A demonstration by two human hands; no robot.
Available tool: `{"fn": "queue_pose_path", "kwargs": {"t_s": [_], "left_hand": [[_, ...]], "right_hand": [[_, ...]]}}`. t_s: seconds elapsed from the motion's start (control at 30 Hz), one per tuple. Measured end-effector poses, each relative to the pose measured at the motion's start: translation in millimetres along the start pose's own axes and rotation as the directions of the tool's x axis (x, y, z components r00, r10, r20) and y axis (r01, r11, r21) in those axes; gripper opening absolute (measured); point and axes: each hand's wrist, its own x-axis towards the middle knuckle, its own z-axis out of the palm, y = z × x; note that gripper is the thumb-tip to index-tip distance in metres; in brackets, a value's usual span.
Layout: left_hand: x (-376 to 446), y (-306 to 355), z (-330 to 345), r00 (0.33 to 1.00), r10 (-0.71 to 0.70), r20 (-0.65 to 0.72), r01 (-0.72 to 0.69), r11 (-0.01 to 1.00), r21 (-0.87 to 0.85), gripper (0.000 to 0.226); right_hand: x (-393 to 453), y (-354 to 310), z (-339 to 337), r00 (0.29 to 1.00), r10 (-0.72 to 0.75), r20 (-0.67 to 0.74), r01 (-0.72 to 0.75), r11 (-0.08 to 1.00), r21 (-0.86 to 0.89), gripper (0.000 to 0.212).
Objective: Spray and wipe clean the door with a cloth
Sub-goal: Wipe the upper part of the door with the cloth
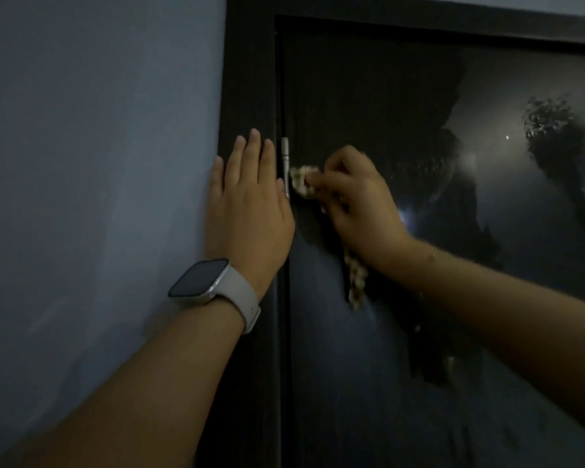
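The dim, glossy dark-brown door fills the view from twelve to five o'clock, its surface carrying hazy grey reflections and a speckled patch toward two o'clock that may be spray droplets — the light is too poor to be sure. The right hand, just right of centre, is closed around a crumpled pale patterned cloth; one bunch is pinched against the door at the fingertips, and a tail of it hangs below the wrist toward six o'clock. That bunch touches, or lies just beside, a slim silver metal hinge pin set upright in the gap between door and dark wooden door frame. The left hand lies flat on the frame at nine o'clock of the hinge, fingers straight and pressed together, pointing up, its outer edge reaching the pale blue-grey wall. On its wrist sits a white-strapped smartwatch with a dark square face.
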Motion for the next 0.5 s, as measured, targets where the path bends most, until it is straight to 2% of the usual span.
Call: {"fn": "queue_pose_path", "kwargs": {"t_s": [0.13, 0.27, 0.37, 0.5], "left_hand": [[-10, 4, -1, 1.000, -0.019, 0.012, 0.018, 1.000, 0.019, 0.053], [-40, 10, -4, 0.998, -0.057, 0.029, 0.056, 0.997, 0.049, 0.058], [-60, 16, -7, 0.996, -0.067, 0.061, 0.063, 0.996, 0.055, 0.062], [-67, 16, -7, 0.996, -0.067, 0.062, 0.062, 0.995, 0.076, 0.062]], "right_hand": [[-98, -38, -9, 0.989, -0.095, 0.115, 0.080, 0.988, 0.133, 0.039], [-159, -49, -21, 0.949, -0.188, 0.252, 0.151, 0.976, 0.158, 0.031], [-138, -32, -26, 0.955, -0.179, 0.237, 0.156, 0.981, 0.113, 0.028], [-68, 8, -31, 0.998, 0.030, 0.050, -0.029, 0.999, -0.020, 0.026]]}}
